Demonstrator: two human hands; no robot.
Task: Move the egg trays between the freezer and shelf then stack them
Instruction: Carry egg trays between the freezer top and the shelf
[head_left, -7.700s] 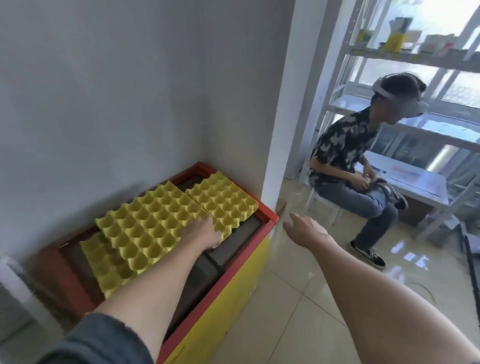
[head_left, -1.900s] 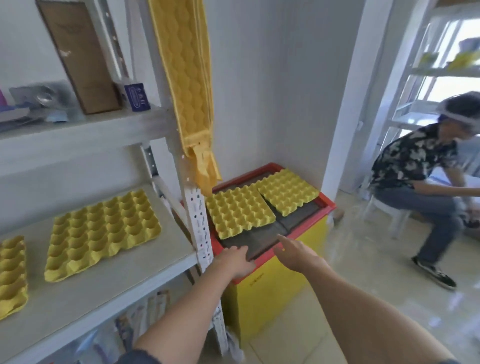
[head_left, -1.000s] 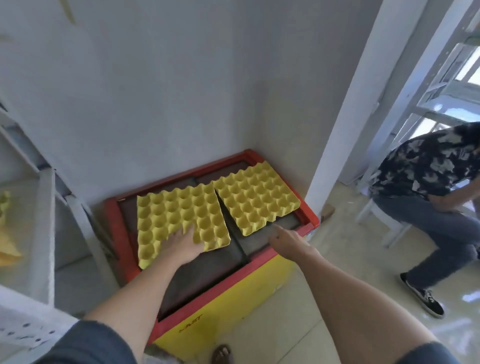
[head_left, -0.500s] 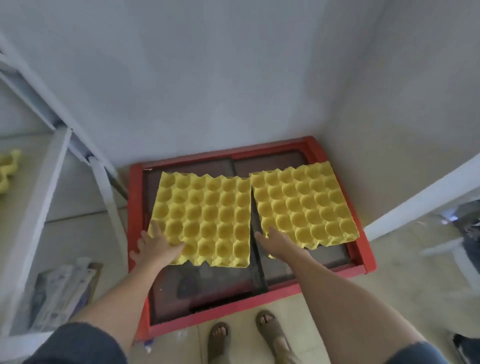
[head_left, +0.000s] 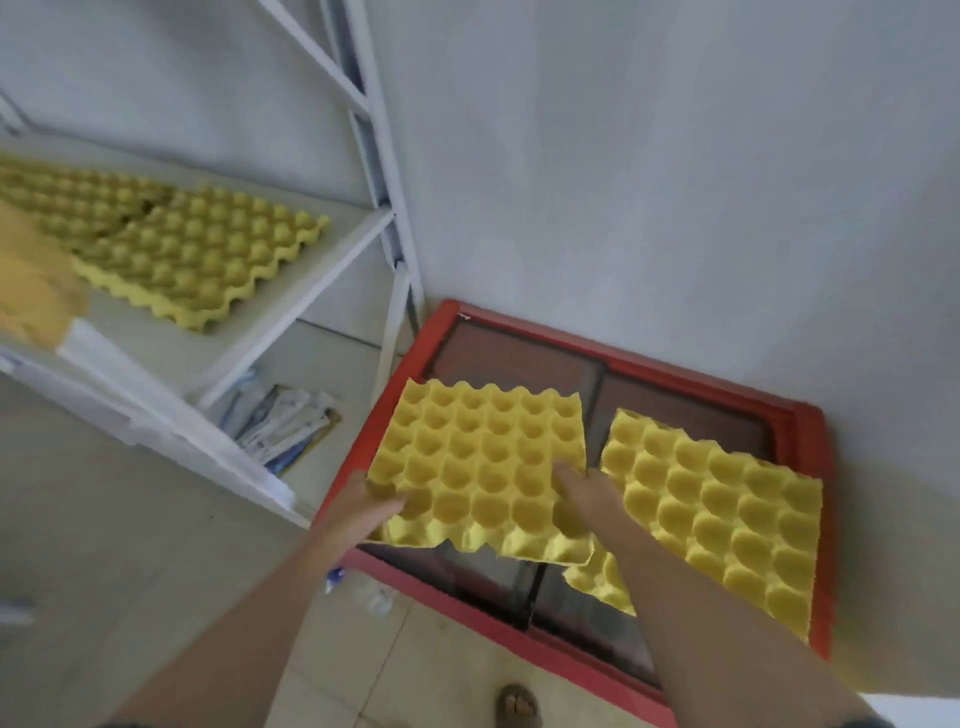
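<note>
Both our hands — left hand (head_left: 371, 506), right hand (head_left: 584, 493) — grip the left egg tray (head_left: 480, 467) above the freezer (head_left: 800, 421); it overlaps its neighbour tray (head_left: 722, 514) (could snag, dragging it off).

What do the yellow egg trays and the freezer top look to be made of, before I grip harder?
The egg tray held by the left hand and right hand looks like matte moulded material, plastic or dyed pulp; thin wavy edges, no shine, so I cannot tell which. The freezer has a glossy red frame, likely plastic, around dark reflective panes, probably glass sliding lids.
</note>
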